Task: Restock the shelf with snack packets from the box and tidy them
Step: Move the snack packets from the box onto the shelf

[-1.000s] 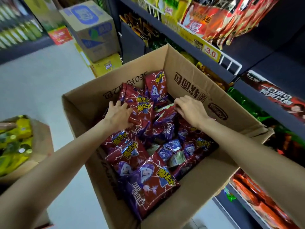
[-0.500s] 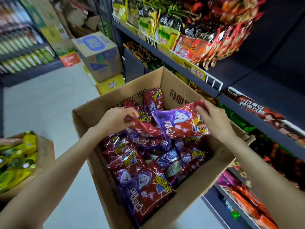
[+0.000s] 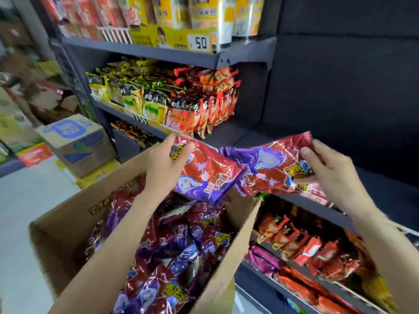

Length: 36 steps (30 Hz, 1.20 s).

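An open cardboard box [image 3: 68,220] in front of me holds several red and purple snack packets [image 3: 172,252]. My left hand [image 3: 165,164] grips one red and purple packet [image 3: 208,175] above the box's far edge. My right hand [image 3: 328,171] pinches a second packet of the same kind [image 3: 267,168] by its right end, level with a dark shelf board [image 3: 385,182] that is bare on its right part. The two packets meet in the middle, just in front of the shelving.
Dark shelving fills the right side. Yellow and red packets [image 3: 181,103] stand on the shelf above, orange and pink packets [image 3: 306,245] below. A blue-printed carton [image 3: 77,143] sits on yellow boxes on the floor at left. Pale floor lies left of the box.
Both hands have come up out of the box, each with a packet, and moved towards the shelf. My view has tilted up to show more shelves.
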### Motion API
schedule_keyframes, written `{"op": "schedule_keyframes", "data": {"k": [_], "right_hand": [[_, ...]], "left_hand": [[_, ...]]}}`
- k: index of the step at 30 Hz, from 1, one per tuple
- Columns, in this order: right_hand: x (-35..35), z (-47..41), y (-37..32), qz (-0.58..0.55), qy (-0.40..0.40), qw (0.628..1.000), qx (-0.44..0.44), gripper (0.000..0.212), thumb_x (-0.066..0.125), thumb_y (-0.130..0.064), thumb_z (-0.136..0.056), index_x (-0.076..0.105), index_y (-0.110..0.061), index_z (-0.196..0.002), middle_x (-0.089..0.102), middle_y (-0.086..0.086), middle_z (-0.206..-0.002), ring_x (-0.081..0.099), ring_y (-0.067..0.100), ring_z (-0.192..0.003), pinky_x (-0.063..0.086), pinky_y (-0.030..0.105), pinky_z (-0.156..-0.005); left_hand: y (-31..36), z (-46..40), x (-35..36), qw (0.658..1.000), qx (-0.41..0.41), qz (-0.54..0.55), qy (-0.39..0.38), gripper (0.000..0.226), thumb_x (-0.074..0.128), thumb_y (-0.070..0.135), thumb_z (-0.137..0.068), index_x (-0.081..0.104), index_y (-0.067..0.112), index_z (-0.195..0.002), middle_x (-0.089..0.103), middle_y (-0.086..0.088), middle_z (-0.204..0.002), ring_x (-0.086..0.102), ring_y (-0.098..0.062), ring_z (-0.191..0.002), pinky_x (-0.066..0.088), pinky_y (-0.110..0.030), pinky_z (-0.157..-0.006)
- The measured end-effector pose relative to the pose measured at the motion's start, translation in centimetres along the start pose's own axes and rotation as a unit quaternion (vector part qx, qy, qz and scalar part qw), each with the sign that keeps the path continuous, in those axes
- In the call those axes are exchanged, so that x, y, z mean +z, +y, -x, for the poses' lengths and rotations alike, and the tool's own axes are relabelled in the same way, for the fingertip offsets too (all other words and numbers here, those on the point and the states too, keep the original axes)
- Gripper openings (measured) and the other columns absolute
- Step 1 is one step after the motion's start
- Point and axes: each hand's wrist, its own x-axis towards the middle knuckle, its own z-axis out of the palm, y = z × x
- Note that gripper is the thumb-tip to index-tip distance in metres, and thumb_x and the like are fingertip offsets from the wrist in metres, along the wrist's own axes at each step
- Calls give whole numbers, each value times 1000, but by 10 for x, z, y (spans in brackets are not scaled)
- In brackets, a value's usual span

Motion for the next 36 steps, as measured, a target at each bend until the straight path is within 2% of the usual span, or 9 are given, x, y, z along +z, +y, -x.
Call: {"op": "schedule_keyframes", "data": {"k": [3,9,13,15,20,23,27,32,36], "right_hand": [[-56,0,-4,13,63,998,-8,26,42,-26,-100,53,-3,-101,52,27,-88,53,22,-80,57,21,-59],[-174,2,-1,35,195,979,-41,21,43,-23,-101,55,-10,-89,46,8,-81,48,16,-78,60,29,-63],[-241,5,9,102,253,960,-61,26,44,-23,-100,49,0,-90,35,7,-71,41,20,-71,60,29,-64],[-268,7,18,174,262,947,-59,24,45,-24,-100,50,-4,-89,36,2,-65,47,20,-67,59,23,-63],[-320,11,48,422,233,875,-51,25,45,-27,-99,53,-5,-94,51,8,-60,56,35,-61,42,37,-58],[-332,11,67,517,172,838,-27,26,44,-26,-99,55,-6,-112,66,21,-85,63,43,-81,47,43,-69],[-331,17,89,616,41,786,17,24,38,-32,-100,49,-16,-113,67,14,-98,65,39,-88,51,44,-70],[-338,39,99,577,-35,815,30,29,48,-21,-96,51,-16,-125,62,8,-116,62,32,-102,50,44,-81],[-348,57,104,593,-1,805,11,39,51,-17,-95,49,-20,-133,55,2,-128,52,24,-117,51,38,-88]], "left_hand": [[51,-14,31,997,67,-42,6,47,51,46,-92,60,2,-106,46,-14,-62,49,-21,-56,32,-22,-51],[132,-40,105,975,223,-12,10,29,55,39,-90,66,13,-98,67,6,-83,61,-10,-73,44,-24,-65],[179,-55,154,972,232,24,-8,18,62,32,-90,65,15,-98,65,10,-81,60,-5,-73,40,-11,-64],[199,-61,178,976,208,54,-27,21,61,35,-90,64,16,-99,67,7,-82,62,-7,-75,46,-17,-67],[235,-65,235,974,197,91,-62,25,59,37,-91,62,17,-104,68,6,-89,64,-8,-82,52,-24,-72],[255,-66,265,971,225,65,-57,27,60,38,-90,63,15,-104,68,3,-87,65,-16,-80,50,-31,-71],[289,-69,301,955,291,36,-32,24,61,35,-90,64,15,-104,68,5,-87,64,-16,-80,38,-25,-66],[334,-60,348,921,386,43,-34,20,69,28,-85,69,14,-99,72,1,-86,69,-19,-74,44,-23,-63],[350,-39,391,887,456,58,-41,19,79,15,-74,71,13,-91,73,-2,-82,70,-20,-65,55,-30,-55]]}}
